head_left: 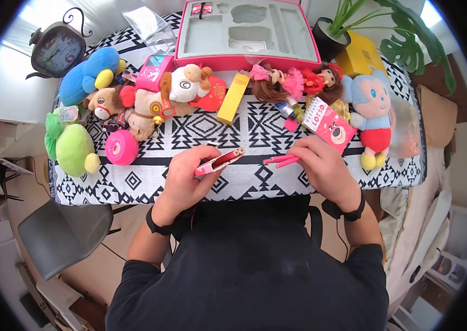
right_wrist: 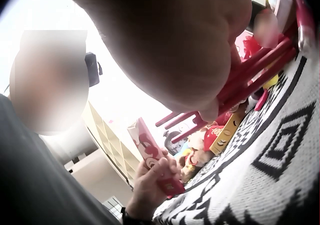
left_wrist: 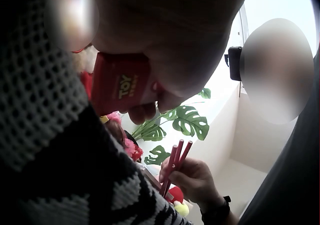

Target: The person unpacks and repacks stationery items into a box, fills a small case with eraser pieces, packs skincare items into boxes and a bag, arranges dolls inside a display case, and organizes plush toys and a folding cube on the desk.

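My left hand [head_left: 185, 175] grips a small pink pencil box [head_left: 207, 167] above the near part of the table. Its upper side is open, and the ends of pencils [head_left: 238, 152] show inside. In the left wrist view the box bears "TOY STORY" lettering [left_wrist: 128, 86]. To the right, my right hand [head_left: 321, 168] pinches three pink pencils [head_left: 282, 160], which point left toward the box. Their tips stand apart from it. Seen from the left wrist, these pencils [left_wrist: 175, 162] are slightly fanned out.
Plush toys, including a green one [head_left: 76, 149], line the left side. A pink round case [head_left: 122, 148], a yellow box [head_left: 233, 99], dolls [head_left: 269, 83] and a LOTSO notebook [head_left: 330, 124] lie across the patterned cloth [head_left: 233, 185]. Behind stands a pink box with a grey insert [head_left: 203, 41].
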Demonstrator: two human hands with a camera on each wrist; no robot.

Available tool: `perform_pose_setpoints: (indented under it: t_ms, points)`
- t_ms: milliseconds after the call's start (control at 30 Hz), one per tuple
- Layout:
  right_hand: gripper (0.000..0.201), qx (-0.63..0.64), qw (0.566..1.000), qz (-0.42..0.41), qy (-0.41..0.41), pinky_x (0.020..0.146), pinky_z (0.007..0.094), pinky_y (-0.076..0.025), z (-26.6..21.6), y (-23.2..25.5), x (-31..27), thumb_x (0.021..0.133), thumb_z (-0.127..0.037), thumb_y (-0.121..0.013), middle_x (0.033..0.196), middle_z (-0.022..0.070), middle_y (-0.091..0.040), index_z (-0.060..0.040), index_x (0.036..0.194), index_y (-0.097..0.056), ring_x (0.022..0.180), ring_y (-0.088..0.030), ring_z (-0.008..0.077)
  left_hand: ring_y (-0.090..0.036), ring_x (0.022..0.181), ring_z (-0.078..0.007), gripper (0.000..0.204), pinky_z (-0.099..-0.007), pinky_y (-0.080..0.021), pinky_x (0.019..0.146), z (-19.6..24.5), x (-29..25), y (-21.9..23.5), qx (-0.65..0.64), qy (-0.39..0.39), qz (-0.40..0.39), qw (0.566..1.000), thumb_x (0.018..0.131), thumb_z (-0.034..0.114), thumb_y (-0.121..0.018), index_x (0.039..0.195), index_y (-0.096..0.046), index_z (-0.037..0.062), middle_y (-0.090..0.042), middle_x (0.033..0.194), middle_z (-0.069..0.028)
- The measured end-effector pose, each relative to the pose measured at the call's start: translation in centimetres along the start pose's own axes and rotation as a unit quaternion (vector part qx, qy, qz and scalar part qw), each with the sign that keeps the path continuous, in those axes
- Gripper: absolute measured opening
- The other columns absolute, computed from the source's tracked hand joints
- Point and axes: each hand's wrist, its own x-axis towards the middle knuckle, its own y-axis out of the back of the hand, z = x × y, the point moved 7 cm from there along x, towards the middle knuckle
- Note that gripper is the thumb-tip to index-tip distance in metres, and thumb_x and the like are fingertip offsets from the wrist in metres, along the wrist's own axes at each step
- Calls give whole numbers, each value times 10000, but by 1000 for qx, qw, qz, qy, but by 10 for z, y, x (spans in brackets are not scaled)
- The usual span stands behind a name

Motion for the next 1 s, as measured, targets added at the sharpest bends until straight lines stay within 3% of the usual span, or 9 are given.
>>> perform_pose_setpoints:
  t_ms: [100,167,400,467,533,633,733,900,1000]
  points:
    - [338,58,994,71,-57,899,457,-637,3,9,4,905,101,-795,1172,147,-740,5,1225,-751,1071,-768,371,-784,883,-237,259,-351,-607,777,-1,1,-5,-3,-20,5,1000,979,24,-908,1218,-809,12,-814,1109,-117]
    - [246,81,983,136,-95,912,413,-630,9,17,2,1015,109,-755,1208,164,-774,16,1242,-769,1079,-785,346,-784,869,-233,269,-343,-606,769,-2,2,-6,1,-19,12,1000,979,21,-909,1226,-803,10,-814,1105,-119]
    - [181,167,954,186,-166,946,396,-639,27,19,-8,1078,81,-728,1182,175,-820,33,1251,-740,1068,-817,322,-789,872,-238,266,-349,-608,766,-2,3,-7,-4,3,5,1000,972,17,-911,1213,-800,9,-815,1092,-118]
    - [142,313,898,282,-128,1004,387,-636,24,30,-10,1139,49,-678,1199,178,-830,44,1277,-710,1092,-814,273,-790,871,-255,258,-357,-611,771,0,4,-7,1,-18,0,1000,962,14,-911,1194,-799,7,-813,1082,-125]
    - [141,328,893,289,-105,1057,403,-634,25,31,-9,1183,-11,-643,1219,195,-828,51,1305,-675,1125,-811,270,-791,871,-266,258,-363,-614,776,0,6,-8,3,-17,-1,1000,955,16,-913,1186,-798,5,-813,1074,-127]
    - [202,483,783,368,-132,1066,424,-645,37,13,-12,1209,-85,-630,1214,212,-820,59,1350,-633,1150,-825,302,-791,869,-283,260,-371,-613,781,0,6,-9,4,-8,-11,1000,948,23,-915,1179,-797,4,-810,1058,-133]
    - [167,455,788,391,-138,1072,487,-636,39,0,-17,1215,-77,-611,1204,183,-781,36,1337,-623,1131,-798,326,-787,860,-287,257,-370,-604,779,-2,8,-10,0,14,-26,1000,949,32,-912,1176,-796,8,-806,1040,-136]
    - [185,465,775,408,-130,1073,474,-634,38,-2,-18,1220,-92,-611,1187,180,-786,35,1355,-618,1123,-798,314,-775,836,-276,284,-362,-586,764,-5,7,-14,1,25,-50,998,961,50,-902,1225,-806,11,-797,1018,-128]
    - [192,482,753,417,-166,1031,420,-651,51,-14,-24,1213,-84,-625,1178,200,-818,44,1356,-638,1099,-821,286,-733,714,-290,208,-379,-562,668,0,9,-12,-3,22,-44,999,978,47,-884,1132,-743,34,-755,884,-106]
